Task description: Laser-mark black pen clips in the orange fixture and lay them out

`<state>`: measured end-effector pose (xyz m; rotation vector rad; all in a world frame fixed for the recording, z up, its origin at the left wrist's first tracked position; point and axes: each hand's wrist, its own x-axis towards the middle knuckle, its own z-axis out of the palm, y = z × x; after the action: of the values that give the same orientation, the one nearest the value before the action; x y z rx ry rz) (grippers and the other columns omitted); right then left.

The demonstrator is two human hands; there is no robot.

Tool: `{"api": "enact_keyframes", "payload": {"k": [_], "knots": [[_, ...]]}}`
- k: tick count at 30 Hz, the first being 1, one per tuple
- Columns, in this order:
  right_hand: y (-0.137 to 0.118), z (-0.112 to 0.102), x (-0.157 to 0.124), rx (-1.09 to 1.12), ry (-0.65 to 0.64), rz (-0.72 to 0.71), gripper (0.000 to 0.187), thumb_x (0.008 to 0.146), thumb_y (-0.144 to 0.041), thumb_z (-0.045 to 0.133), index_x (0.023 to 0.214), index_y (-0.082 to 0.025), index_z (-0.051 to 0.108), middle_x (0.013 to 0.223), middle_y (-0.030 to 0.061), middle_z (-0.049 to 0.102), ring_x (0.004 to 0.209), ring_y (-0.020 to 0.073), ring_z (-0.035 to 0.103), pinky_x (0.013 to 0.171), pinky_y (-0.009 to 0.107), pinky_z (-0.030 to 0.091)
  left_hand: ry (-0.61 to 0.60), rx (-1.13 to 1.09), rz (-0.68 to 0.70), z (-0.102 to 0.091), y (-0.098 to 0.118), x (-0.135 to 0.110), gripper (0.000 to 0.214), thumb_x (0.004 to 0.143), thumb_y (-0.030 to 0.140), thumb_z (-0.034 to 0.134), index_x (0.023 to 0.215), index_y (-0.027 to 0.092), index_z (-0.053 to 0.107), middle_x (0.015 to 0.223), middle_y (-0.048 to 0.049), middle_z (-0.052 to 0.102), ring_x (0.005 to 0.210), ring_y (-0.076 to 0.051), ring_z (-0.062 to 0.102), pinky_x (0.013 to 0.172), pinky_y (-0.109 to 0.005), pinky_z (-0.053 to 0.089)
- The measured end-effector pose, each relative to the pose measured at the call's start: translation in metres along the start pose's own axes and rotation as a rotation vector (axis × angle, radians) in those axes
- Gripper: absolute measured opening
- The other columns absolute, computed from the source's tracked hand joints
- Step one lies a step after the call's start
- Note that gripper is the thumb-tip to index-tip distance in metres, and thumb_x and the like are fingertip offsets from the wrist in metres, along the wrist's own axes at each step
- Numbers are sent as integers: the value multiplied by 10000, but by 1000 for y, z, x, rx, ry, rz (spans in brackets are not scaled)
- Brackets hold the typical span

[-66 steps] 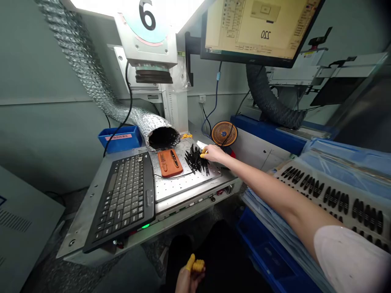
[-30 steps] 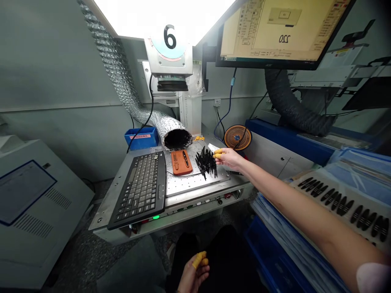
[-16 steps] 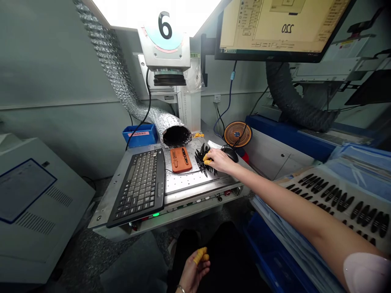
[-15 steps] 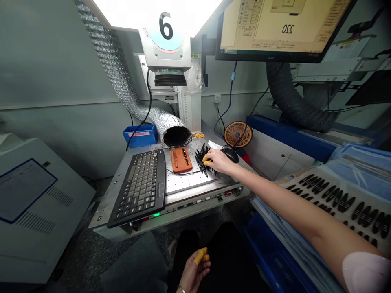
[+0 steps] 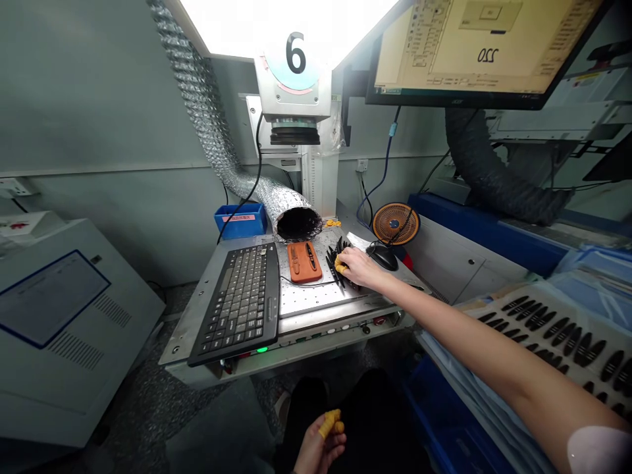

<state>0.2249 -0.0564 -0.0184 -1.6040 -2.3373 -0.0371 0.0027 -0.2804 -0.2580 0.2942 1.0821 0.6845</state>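
Pale, smooth wall (image 5: 123, 118) stands behind a metal worktable, where a wrinkled foil duct (image 5: 200, 105) bends down to a round, dark mouth. Its perforated metal plate (image 5: 306, 301) has a dull shine and carries an orange block (image 5: 303, 263) with rounded corners and two slim recesses; a dark, pointed piece lies in the right-hand one. Left of the plate is a matte black keyboard (image 5: 237, 299); behind it sits a blue plastic bin (image 5: 240, 228). Slender black pieces (image 5: 332, 262), tapered at the ends, lie in a loose, crossing heap on the plate, just right of the orange block. A domed black mouse (image 5: 383, 258) rests beyond the heap, near a round orange fan (image 5: 395, 224), and more tapered pieces stand in rows on a pale tray (image 5: 528, 295) at the far right. The right hand (image 5: 359, 266) bends over the heap, its yellow-covered fingertips curled close together among the pieces; whether they pinch one I cannot tell. The left hand (image 5: 318, 447) is half open above the lap, fingers loosely curled, thumb and forefinger in yellow coverings, with nothing visible in its grasp. A second ago the right hand was at the heap's right edge; now it reaches over it, and the mouse has come into view.
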Motion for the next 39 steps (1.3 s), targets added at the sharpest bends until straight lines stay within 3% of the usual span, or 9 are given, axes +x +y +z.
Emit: {"api": "enact_keyframes", "payload": {"k": [8,13,17,23,29,34,39], "knots": [[-1,-11,-5,415,95,179,74,777,-147,416,769,-177,483,728,-13,549,660,124,465,604,223,310,0,35,7,-3,-3,3,388,681,367,748,964,133,621,805,-67,642,650,-125,625,574,-197,466],[5,-9,-8,597,139,257,58,729,-150,464,748,-174,514,715,-23,579,659,122,504,604,209,336,-79,211,71,17,19,-10,425,619,361,794,931,110,651,781,-54,623,590,-69,559,514,-136,368],[11,-7,-6,763,157,276,75,697,-168,506,754,-163,554,688,-19,593,641,123,532,594,204,368,-144,386,200,51,58,-35,379,684,364,744,953,111,659,828,-67,629,660,-89,557,577,-155,382],[22,-2,0,820,204,274,138,686,-219,533,783,-147,602,685,-8,595,623,125,530,577,208,396,-251,664,489,103,120,-77,338,713,342,716,943,100,662,934,-106,648,825,-181,579,759,-257,443],[25,-4,9,870,185,270,213,728,-224,529,892,-136,633,756,14,614,637,119,549,574,204,440,-183,1025,869,140,194,-114,261,809,330,605,960,123,659,927,-80,657,814,-181,581,752,-278,454],[22,-9,12,916,145,304,164,771,-204,509,872,-130,616,719,11,589,573,105,548,532,196,456,17,1273,1081,144,257,-119,275,812,329,574,927,95,661,885,-75,661,778,-171,589,701,-266,444],[25,-5,13,975,105,316,95,780,-170,487,831,-141,560,718,5,568,588,98,545,538,185,464,205,1530,1054,130,309,-102,308,810,401,519,908,145,659,862,-36,667,715,-152,580,641,-240,428]]}}
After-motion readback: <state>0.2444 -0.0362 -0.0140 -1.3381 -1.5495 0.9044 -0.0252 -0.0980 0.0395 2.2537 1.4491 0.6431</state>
